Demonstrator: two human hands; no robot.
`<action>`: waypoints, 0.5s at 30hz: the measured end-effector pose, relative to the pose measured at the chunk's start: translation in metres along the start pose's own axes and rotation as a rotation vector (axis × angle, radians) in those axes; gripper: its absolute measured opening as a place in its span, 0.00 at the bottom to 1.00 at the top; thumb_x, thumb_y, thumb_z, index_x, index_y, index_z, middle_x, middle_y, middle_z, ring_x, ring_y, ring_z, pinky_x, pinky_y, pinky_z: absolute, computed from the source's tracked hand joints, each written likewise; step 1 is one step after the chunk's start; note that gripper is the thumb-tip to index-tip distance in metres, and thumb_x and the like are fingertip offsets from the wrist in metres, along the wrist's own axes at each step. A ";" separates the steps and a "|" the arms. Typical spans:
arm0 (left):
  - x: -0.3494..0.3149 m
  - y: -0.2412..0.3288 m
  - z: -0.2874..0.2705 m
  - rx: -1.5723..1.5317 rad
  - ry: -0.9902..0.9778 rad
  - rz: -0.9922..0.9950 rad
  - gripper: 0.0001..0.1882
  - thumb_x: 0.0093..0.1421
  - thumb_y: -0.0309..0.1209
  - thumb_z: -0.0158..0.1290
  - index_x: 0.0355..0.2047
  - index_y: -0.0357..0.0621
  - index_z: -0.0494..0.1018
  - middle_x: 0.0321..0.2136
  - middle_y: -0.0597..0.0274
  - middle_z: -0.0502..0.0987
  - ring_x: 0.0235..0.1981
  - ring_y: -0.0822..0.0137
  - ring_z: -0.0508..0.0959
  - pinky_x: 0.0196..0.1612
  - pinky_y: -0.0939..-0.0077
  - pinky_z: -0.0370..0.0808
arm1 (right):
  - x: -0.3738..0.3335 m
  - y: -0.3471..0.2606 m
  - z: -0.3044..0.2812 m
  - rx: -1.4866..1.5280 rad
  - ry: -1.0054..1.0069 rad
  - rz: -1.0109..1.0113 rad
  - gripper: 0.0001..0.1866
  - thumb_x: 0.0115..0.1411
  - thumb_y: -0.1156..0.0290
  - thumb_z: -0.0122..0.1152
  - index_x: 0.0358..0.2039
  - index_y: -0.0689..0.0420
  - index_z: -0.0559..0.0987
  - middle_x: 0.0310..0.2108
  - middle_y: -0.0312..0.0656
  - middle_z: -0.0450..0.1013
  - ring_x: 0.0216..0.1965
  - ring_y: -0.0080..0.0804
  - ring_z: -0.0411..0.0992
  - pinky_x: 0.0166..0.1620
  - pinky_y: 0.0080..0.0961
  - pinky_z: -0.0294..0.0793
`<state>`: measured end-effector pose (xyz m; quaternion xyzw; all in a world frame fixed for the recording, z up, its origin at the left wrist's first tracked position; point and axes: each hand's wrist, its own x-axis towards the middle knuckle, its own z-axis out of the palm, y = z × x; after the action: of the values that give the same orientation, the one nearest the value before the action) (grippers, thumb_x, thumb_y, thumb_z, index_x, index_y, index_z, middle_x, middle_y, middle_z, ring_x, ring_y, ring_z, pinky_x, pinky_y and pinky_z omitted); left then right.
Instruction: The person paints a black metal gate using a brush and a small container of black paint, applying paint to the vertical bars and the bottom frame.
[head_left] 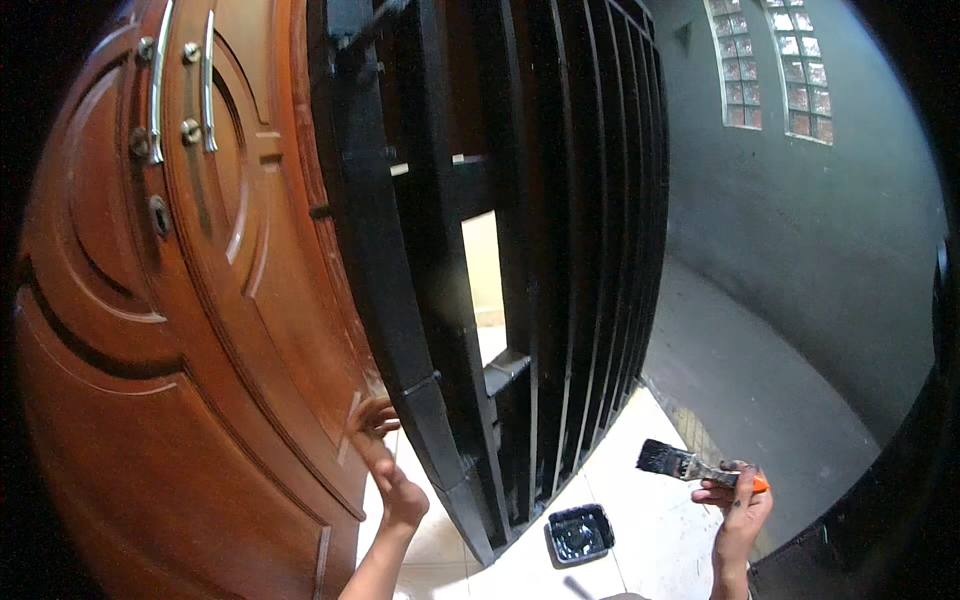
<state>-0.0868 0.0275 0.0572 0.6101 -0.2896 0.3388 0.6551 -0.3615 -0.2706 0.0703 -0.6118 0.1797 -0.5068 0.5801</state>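
Paintbrush: probably light, stiff-handled, soft in its black-coated bristles; best held by the orange handle, likely slick where painted.
Grip: right hand pinches the handle; bristles extend left, toward the barred metal gate.
Paint tray: below, left of the brush.
Left hand: fingers loosely spread beside the gate's edge; contact unclear.

Black gate blocking the middle, rectangular opening through it, paint tray below

Left hand loose, fingers seemingly half-bent; right hand gripping.
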 end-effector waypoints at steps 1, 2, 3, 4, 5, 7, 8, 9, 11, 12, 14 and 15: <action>-0.017 -0.008 -0.002 0.116 0.137 0.088 0.50 0.63 0.74 0.30 0.59 0.36 0.59 0.53 0.52 0.67 0.53 0.59 0.70 0.57 0.62 0.64 | -0.002 -0.003 -0.010 -0.049 0.036 0.023 0.22 0.76 0.56 0.44 0.43 0.66 0.73 0.29 0.46 0.77 0.25 0.31 0.79 0.29 0.28 0.83; -0.037 -0.003 -0.007 0.171 0.089 0.165 0.47 0.63 0.73 0.34 0.57 0.37 0.62 0.51 0.52 0.68 0.51 0.58 0.71 0.55 0.62 0.65 | -0.008 -0.004 -0.025 -0.113 0.098 0.012 0.22 0.75 0.56 0.45 0.43 0.65 0.73 0.29 0.46 0.77 0.24 0.30 0.79 0.29 0.27 0.83; -0.074 -0.004 -0.023 0.189 -0.023 0.288 0.44 0.63 0.70 0.39 0.54 0.38 0.64 0.49 0.52 0.69 0.49 0.57 0.72 0.54 0.62 0.66 | -0.016 -0.005 -0.039 -0.165 0.142 0.018 0.22 0.75 0.55 0.46 0.43 0.65 0.73 0.28 0.45 0.77 0.24 0.29 0.79 0.28 0.26 0.82; -0.103 -0.009 -0.033 0.194 -0.121 0.430 0.40 0.63 0.68 0.43 0.51 0.39 0.67 0.48 0.51 0.70 0.47 0.55 0.72 0.53 0.61 0.68 | -0.020 -0.015 -0.060 -0.178 0.169 0.036 0.21 0.75 0.55 0.47 0.43 0.64 0.74 0.29 0.45 0.77 0.23 0.28 0.78 0.28 0.25 0.81; -0.147 -0.028 -0.041 0.123 -0.267 0.623 0.37 0.63 0.65 0.49 0.49 0.39 0.68 0.46 0.50 0.71 0.45 0.53 0.73 0.52 0.60 0.69 | -0.023 -0.026 -0.075 -0.184 0.197 0.040 0.21 0.74 0.54 0.48 0.43 0.63 0.74 0.29 0.45 0.78 0.23 0.27 0.78 0.28 0.24 0.80; -0.209 -0.031 -0.031 0.082 -0.739 0.313 0.32 0.58 0.54 0.61 0.50 0.40 0.67 0.44 0.49 0.71 0.46 0.47 0.73 0.51 0.60 0.71 | -0.031 -0.038 -0.090 -0.265 0.301 0.001 0.21 0.73 0.52 0.50 0.44 0.61 0.74 0.27 0.41 0.77 0.24 0.24 0.77 0.29 0.21 0.78; -0.244 -0.032 -0.017 0.136 -0.830 0.026 0.31 0.57 0.48 0.63 0.51 0.39 0.66 0.45 0.48 0.72 0.45 0.46 0.73 0.51 0.59 0.72 | -0.033 -0.034 -0.102 -0.359 0.230 0.048 0.22 0.73 0.52 0.50 0.45 0.61 0.74 0.26 0.40 0.76 0.25 0.24 0.77 0.29 0.21 0.78; -0.276 -0.041 -0.001 0.106 -0.863 -0.270 0.31 0.60 0.48 0.60 0.53 0.38 0.65 0.46 0.47 0.72 0.46 0.48 0.73 0.51 0.60 0.71 | -0.029 -0.024 -0.110 -0.432 0.151 0.066 0.21 0.73 0.52 0.51 0.45 0.61 0.75 0.27 0.41 0.76 0.25 0.24 0.77 0.29 0.22 0.78; -0.343 -0.076 0.025 -0.021 -0.728 -0.902 0.31 0.66 0.48 0.55 0.56 0.34 0.62 0.48 0.45 0.72 0.48 0.53 0.74 0.53 0.61 0.71 | -0.024 -0.002 -0.121 -0.448 0.038 0.128 0.21 0.73 0.53 0.51 0.45 0.61 0.75 0.29 0.42 0.78 0.25 0.23 0.77 0.30 0.22 0.79; -0.365 -0.090 0.038 -0.065 -0.645 -1.094 0.32 0.68 0.48 0.53 0.57 0.33 0.60 0.49 0.44 0.72 0.49 0.55 0.74 0.54 0.62 0.71 | -0.021 0.000 -0.124 -0.475 0.013 0.160 0.22 0.73 0.53 0.51 0.46 0.63 0.76 0.32 0.45 0.80 0.26 0.24 0.79 0.30 0.20 0.79; -0.390 -0.120 0.051 -0.013 -0.619 -1.181 0.35 0.71 0.52 0.49 0.60 0.31 0.58 0.51 0.42 0.72 0.51 0.56 0.74 0.56 0.63 0.71 | -0.025 0.010 -0.125 -0.543 -0.054 0.192 0.23 0.74 0.55 0.51 0.49 0.65 0.77 0.35 0.48 0.81 0.29 0.26 0.80 0.31 0.20 0.80; -0.404 -0.131 0.063 0.014 -0.650 -1.185 0.37 0.70 0.56 0.47 0.61 0.31 0.57 0.52 0.41 0.71 0.51 0.55 0.74 0.56 0.63 0.70 | -0.030 0.011 -0.122 -0.541 -0.067 0.239 0.22 0.74 0.56 0.51 0.50 0.65 0.77 0.36 0.48 0.81 0.29 0.26 0.80 0.31 0.20 0.80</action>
<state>-0.2240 -0.0754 -0.3369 0.7410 -0.0864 -0.2765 0.6058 -0.4712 -0.3130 0.0255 -0.7349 0.3599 -0.3482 0.4573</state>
